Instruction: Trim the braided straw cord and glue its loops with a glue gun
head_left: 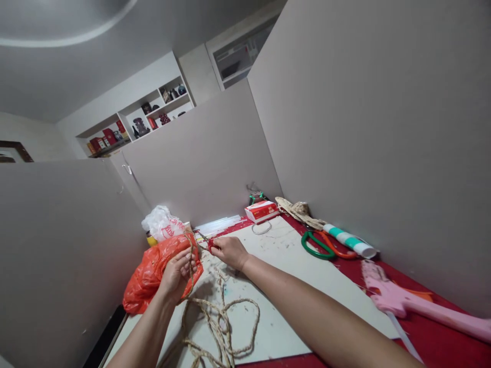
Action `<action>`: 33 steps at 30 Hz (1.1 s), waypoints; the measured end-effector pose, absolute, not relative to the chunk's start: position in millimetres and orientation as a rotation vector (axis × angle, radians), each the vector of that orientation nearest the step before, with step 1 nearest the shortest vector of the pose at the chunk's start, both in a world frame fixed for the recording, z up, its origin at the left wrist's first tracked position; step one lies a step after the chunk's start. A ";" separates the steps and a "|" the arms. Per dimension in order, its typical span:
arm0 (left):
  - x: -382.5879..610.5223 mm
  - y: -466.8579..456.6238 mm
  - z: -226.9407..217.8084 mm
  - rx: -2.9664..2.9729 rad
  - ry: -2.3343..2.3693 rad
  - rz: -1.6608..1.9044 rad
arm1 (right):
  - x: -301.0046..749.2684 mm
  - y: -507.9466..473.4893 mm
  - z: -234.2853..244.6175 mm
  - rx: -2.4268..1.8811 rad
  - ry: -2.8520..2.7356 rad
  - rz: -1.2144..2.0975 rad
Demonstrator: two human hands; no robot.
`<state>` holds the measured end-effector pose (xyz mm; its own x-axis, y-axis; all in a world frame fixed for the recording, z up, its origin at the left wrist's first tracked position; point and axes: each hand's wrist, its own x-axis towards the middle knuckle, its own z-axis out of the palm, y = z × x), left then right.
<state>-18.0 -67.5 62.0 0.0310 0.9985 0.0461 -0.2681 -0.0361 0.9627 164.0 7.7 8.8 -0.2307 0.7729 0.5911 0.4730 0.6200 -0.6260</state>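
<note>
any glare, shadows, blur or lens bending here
Head view: grey panels lean, as through a tilted wide lens; head view: glints on the orange bag, soft shadow on the white board near the rope; head view: fine detail on the scissors is soft.

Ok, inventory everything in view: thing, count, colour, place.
Braided rope: count unclear, tan, left hand and board.
Small scissors: 1, red-handled, right hand.
Plastic bags: 2, orange-red and white, board's left.
Sticks: several, translucent, far edge.
Box: 1, red and white, far corner.
Tool: 1, green-handled, behind box.
Fibre bundle: 1, tan, right of box.
Handle loops: 2, green and orange, right.
Roll: 1, white and green, beside loops.
Glue gun: 1, pink, right.
Board: 1, whitish, on red surface.
Panels: 3, grey, around board.
Shelving: count unclear, white, beyond panels.
Picture frame: 1, brown, far left.
Left hand: 1, pinching rope.
Right hand: 1, gripping scissors.
</note>
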 end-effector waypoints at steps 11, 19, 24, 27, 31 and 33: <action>-24.0 -52.9 27.4 1.059 0.943 1.171 | 140.7 9.0 12.8 -0.759 -1.411 1.255; -31.2 -49.4 12.7 1.071 0.945 1.087 | 155.8 11.6 23.9 -0.604 -1.338 1.388; -35.8 -53.5 12.2 1.028 0.918 1.080 | 168.4 26.8 28.3 -0.621 -1.345 1.127; -32.7 -60.1 16.0 1.025 0.925 1.064 | 171.5 26.5 28.8 -0.636 -1.399 0.929; -21.5 -71.0 14.9 1.136 0.933 1.034 | 174.3 19.4 26.6 -0.668 -1.478 0.725; -15.2 -76.3 8.8 1.177 0.911 1.068 | 175.5 16.9 23.3 -0.692 -1.509 0.666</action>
<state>-15.2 -76.3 8.8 0.2612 0.9652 -0.0093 -0.1608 0.0530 0.9856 175.5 16.9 23.3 -0.0343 0.7602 0.6487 0.0333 0.6496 -0.7595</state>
